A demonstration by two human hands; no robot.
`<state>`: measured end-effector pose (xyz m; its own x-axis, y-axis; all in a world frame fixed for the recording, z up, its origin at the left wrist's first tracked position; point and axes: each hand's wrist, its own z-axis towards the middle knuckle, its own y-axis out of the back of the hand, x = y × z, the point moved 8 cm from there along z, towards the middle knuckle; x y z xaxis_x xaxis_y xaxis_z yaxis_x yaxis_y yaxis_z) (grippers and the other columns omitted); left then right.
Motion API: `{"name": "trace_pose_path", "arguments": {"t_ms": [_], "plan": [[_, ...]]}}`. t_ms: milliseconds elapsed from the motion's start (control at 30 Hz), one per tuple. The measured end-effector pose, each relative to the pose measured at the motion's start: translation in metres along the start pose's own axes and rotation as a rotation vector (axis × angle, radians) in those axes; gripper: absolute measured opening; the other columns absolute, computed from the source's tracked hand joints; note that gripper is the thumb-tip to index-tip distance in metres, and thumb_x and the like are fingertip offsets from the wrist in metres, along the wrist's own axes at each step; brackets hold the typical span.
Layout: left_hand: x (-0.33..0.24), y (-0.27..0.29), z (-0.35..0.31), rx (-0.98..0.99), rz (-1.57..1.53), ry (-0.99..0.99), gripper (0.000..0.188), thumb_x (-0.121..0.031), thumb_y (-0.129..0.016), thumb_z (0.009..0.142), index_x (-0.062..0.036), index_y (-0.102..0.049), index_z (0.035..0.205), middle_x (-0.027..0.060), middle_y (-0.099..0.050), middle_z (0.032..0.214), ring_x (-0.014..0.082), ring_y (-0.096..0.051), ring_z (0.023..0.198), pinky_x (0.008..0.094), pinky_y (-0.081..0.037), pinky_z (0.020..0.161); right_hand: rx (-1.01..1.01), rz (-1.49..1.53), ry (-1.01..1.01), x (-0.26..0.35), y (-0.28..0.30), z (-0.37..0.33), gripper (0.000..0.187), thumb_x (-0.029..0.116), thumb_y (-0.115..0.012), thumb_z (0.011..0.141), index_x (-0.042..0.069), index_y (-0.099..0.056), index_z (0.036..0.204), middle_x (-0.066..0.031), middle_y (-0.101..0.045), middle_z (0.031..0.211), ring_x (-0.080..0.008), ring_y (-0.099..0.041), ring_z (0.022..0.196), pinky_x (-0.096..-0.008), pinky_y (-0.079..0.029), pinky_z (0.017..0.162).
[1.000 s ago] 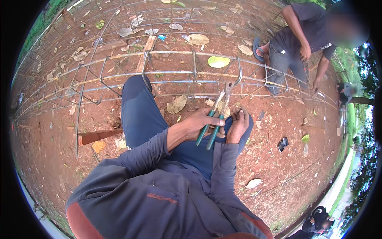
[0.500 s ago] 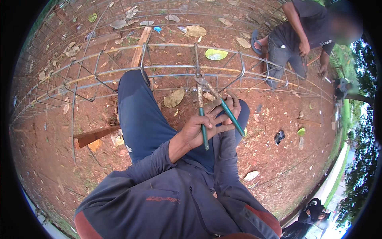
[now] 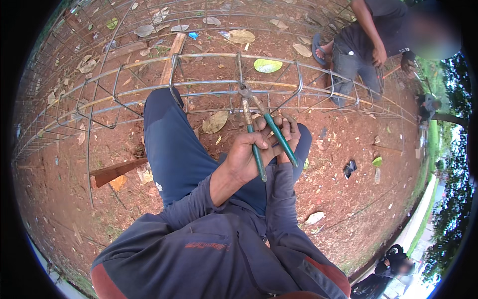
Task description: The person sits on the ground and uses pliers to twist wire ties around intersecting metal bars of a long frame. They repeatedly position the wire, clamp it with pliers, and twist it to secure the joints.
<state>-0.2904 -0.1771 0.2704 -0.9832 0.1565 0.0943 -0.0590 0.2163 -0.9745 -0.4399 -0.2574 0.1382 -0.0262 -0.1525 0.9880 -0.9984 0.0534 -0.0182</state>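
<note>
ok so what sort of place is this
Probably an outdoor building site or work yard: a long cage of steel bars stretches over bare reddish soil, and the person's left hand holds green-handled pincers by the bars.

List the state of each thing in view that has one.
Pliers: handles spread apart, tip at metal cage, contact unclear.
Left hand: closed on pliers.
Right hand: at right handle, partly hidden, grip unclear.
Metal cage: rusty-looking in places.
Yellow-green leaf: lying on ground.
Sandal: worn.
</note>
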Motion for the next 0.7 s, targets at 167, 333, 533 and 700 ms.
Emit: {"name": "trace_pose_path", "arguments": {"t_ms": [167, 333, 533, 700], "plan": [[-0.002, -0.002, 0.005, 0.011, -0.074, -0.038, 0.034, 0.004, -0.053, 0.066, -0.0081, -0.049, 0.098, 0.0068, -0.054, 0.105, 0.0237, -0.058, 0.1, 0.0431, -0.05, 0.096, -0.042, -0.118, -0.078, 0.018, -0.007, -0.007, 0.033, 0.017, -0.053, 0.106, 0.001, -0.067, 0.13, -0.0062, -0.068, 0.095, -0.0156, -0.063, 0.092, -0.0309, -0.05, 0.085], [-0.006, -0.023, -0.005, 0.08, -0.265, 0.036, 0.035, -0.004, -0.056, 0.071, -0.0033, -0.048, 0.105, 0.0049, -0.047, 0.094, 0.0207, -0.05, 0.084, 0.0355, -0.044, 0.081, -0.03, -0.079, -0.08, 0.009, -0.001, -0.003, 0.032, 0.017, -0.054, 0.106, -0.001, -0.068, 0.128, -0.0076, -0.071, 0.096, -0.0155, -0.064, 0.093, -0.0306, -0.05, 0.085], [-0.025, -0.016, -0.031, -0.065, 0.023, 0.135, 0.027, -0.016, -0.053, 0.089, -0.003, -0.05, 0.113, 0.0023, -0.042, 0.086, 0.0138, -0.043, 0.068, 0.0342, -0.041, 0.065, 0.113, -0.074, -0.037, -0.004, -0.017, 0.005, 0.028, 0.015, -0.057, 0.105, -0.003, -0.068, 0.124, -0.0066, -0.071, 0.096, -0.0136, -0.066, 0.086, -0.0281, -0.054, 0.077], [-0.063, 0.01, -0.046, -0.541, 1.093, 0.177, 0.014, -0.009, -0.051, 0.091, -0.0027, -0.05, 0.103, 0.0001, -0.048, 0.076, 0.012, -0.05, 0.06, 0.0366, -0.043, 0.057, 0.412, 0.034, -0.158, 0.026, -0.067, -0.026, 0.036, 0.026, -0.056, 0.108, 0.0, -0.063, 0.133, -0.0096, -0.07, 0.104, -0.0172, -0.07, 0.093, -0.0318, -0.057, 0.084]]}}
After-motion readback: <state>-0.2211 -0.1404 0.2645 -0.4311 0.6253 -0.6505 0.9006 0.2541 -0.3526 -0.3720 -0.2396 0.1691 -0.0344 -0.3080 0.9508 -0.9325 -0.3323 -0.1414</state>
